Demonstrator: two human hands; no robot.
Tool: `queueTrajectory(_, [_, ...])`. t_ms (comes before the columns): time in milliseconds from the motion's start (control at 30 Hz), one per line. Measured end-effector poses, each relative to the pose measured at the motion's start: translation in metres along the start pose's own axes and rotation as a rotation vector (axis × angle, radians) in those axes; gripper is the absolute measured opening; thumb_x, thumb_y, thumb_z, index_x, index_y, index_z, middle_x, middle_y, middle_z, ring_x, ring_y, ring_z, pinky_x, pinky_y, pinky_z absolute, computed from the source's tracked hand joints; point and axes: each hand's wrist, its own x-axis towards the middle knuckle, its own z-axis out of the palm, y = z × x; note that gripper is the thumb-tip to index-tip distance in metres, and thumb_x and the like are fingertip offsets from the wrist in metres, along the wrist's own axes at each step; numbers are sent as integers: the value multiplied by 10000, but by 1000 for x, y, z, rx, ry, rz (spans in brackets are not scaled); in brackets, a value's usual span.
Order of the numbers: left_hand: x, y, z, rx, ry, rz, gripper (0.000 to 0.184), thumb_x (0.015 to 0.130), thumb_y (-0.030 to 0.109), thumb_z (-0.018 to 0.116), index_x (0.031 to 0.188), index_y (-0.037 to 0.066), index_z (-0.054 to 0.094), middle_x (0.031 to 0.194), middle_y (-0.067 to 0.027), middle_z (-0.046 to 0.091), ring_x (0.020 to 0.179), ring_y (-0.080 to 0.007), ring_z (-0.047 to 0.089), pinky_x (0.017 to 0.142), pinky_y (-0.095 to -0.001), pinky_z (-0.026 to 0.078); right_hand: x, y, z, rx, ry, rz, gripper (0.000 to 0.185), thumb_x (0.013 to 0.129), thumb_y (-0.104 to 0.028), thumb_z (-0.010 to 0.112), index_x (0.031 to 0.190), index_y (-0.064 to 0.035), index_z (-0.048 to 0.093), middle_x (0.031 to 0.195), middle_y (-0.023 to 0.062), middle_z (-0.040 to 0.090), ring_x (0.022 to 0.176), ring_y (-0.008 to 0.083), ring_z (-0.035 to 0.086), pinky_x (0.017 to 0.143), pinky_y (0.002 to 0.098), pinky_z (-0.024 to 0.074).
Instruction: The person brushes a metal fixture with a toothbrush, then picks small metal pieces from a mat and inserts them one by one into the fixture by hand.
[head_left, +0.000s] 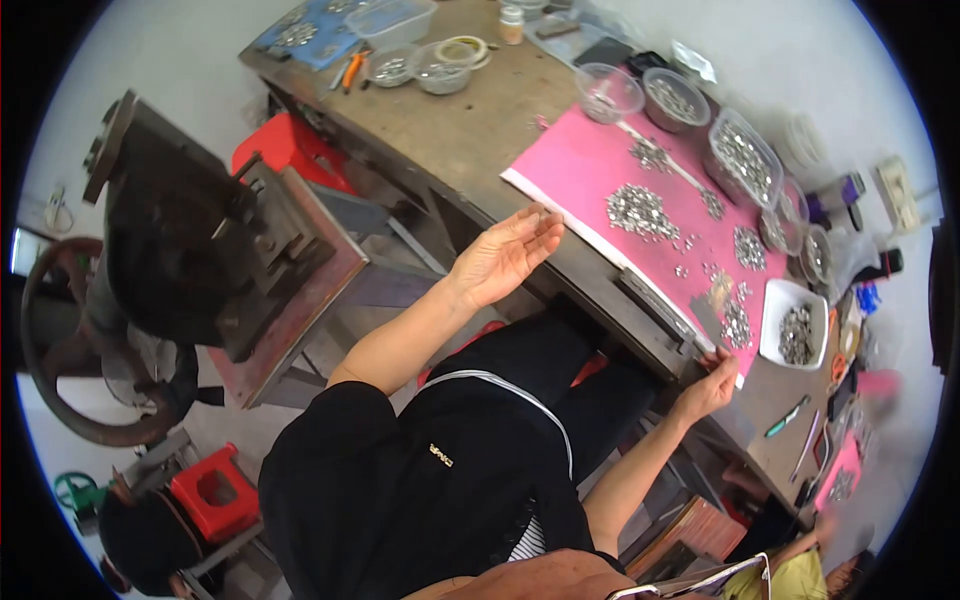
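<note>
My left hand (507,258) is raised off the front edge of the workbench, palm turned up. Its fingers are loosely curved and apart, with nothing visible in them. At the near right corner of the pink mat (590,160), my right hand (708,388) has its fingertips pinched together; whatever they hold is too small to make out. Between the hands, a dark metal bar (655,305) lies along the mat's front edge. Small shiny metal pieces (642,212) lie in several piles on the mat, one pile (737,325) close to my right hand.
Plastic tubs of metal pieces (745,155) line the mat's far side. A white tray (768,335) stands right of it. Orange-handled pliers (352,70) lie at the far left. A machine with a handwheel (60,340) stands left. Another person (790,580) is at lower right.
</note>
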Motion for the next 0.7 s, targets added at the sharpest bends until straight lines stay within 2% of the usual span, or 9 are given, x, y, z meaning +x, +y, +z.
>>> queueTrajectory(100, [-11, 8, -13, 19, -32, 45, 200, 958, 130, 685, 1121, 17, 663, 1108, -118, 695, 1055, -214, 682, 971, -327, 580, 0, 0, 0, 2, -4, -15, 387, 1081, -314, 497, 993, 17, 679, 788, 45, 626, 730, 109, 561, 702, 264, 458])
queueTrajectory(200, [-18, 14, -24, 10, -61, 55, 222, 967, 140, 675, 1145, 10, 657, 1127, -123, 692, 1064, -214, 680, 967, -331, 579, 0, -4, 2, 24, -12, -25, 391, 1080, -323, 500, 987, 12, 679, 784, 42, 620, 726, 106, 546, 698, 259, 451])
queueTrajectory(500, [-37, 14, -23, 438, 77, 289, 391, 1048, 186, 533, 1375, -30, 527, 1265, -161, 632, 1190, -267, 627, 1042, -385, 520, 0, -5, 2, 33, -30, -36, 411, 1077, -347, 506, 985, 14, 681, 773, 41, 611, 725, 109, 538, 695, 258, 439])
queueTrajectory(700, [-43, 16, -30, 474, 109, 314, 444, 1048, 217, 540, 1414, -28, 484, 1268, -162, 628, 1199, -271, 620, 1048, -389, 510, 0, -3, 1, 37, -26, -46, 409, 1075, -344, 511, 989, 16, 684, 773, 43, 617, 723, 108, 539, 695, 258, 439])
